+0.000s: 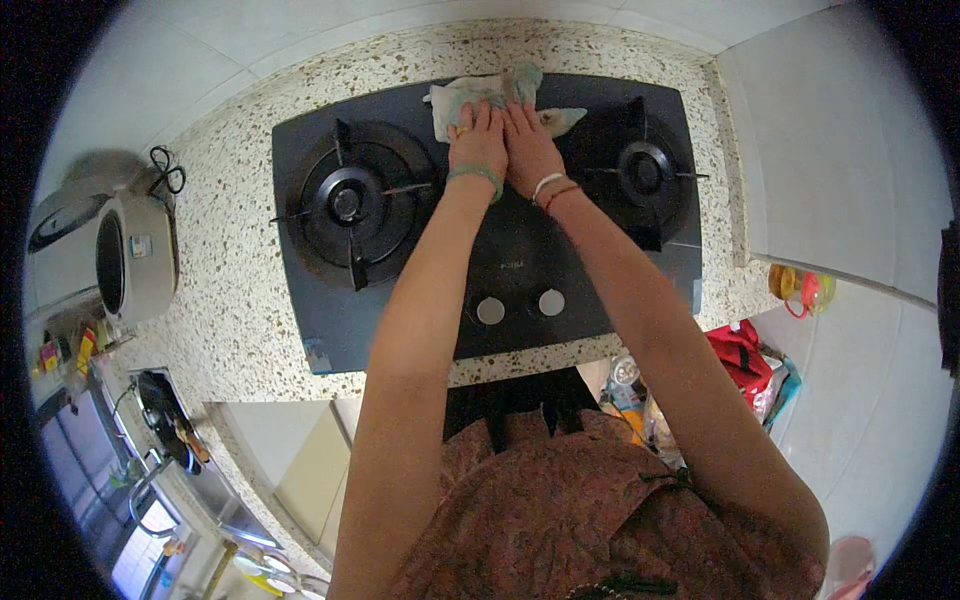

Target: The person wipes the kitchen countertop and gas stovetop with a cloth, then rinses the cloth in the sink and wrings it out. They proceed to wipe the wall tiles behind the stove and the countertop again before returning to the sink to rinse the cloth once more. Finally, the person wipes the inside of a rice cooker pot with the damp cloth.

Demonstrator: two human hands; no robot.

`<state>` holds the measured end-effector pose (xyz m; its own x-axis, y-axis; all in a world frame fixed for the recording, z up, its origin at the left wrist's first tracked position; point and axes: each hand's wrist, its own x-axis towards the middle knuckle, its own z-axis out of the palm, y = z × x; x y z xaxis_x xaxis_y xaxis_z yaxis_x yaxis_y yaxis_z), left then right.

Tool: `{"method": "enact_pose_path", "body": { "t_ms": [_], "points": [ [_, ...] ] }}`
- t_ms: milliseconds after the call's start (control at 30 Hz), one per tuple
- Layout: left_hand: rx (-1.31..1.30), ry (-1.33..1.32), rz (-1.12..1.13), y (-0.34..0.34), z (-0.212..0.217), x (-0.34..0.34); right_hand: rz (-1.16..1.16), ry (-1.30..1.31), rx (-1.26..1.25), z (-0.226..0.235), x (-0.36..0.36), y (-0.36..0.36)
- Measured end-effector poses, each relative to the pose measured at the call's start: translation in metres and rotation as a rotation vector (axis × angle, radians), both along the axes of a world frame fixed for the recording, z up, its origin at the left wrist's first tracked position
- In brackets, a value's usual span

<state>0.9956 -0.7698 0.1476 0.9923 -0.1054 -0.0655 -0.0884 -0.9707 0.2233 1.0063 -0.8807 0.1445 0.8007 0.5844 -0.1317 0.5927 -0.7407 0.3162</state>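
A pale, stained cloth (pixel 455 97) with greenish patches lies crumpled at the back middle of a black gas hob (pixel 510 235). My left hand (pixel 479 145), with a green bangle at its wrist, is closed on the cloth's near side and presses it down. Right beside it, my right hand (pixel 532 150) is closed on the cloth too; a white band and a reddish band circle that wrist. The cloth bunches up past the right fingertips, and one corner sticks out to the right. Parts of the fingertips are hard to make out against it.
A large burner (pixel 346 202) with a pan support stands left of my hands, a smaller burner (pixel 645 168) right. Two round knobs (pixel 490 311) sit near the front. Speckled countertop (pixel 235 250) surrounds the hob. A beige appliance (pixel 145 255) stands far left; jars (pixel 803 288) are at right.
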Motion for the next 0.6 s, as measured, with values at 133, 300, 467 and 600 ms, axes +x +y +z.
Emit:
{"method": "enact_pose_path", "body": {
  "t_ms": [133, 300, 467, 600],
  "points": [
    [-0.05, 0.071, -0.038, -0.021, 0.007, -0.034, -0.022, 0.007, 0.001, 0.009, -0.042, -0.021],
    [-0.082, 0.108, -0.087, -0.023, 0.016, -0.085, -0.073, 0.088, 0.061, 0.03, -0.097, -0.031],
    [-0.114, 0.179, -0.135, -0.028, 0.029, -0.132, -0.046, 0.248, 0.226, 0.04, -0.135, -0.055],
    [-0.094, 0.211, -0.174, -0.041, 0.029, -0.154, -0.241, 0.48, 0.774, 0.026, -0.159, -0.08]
  ]
}}
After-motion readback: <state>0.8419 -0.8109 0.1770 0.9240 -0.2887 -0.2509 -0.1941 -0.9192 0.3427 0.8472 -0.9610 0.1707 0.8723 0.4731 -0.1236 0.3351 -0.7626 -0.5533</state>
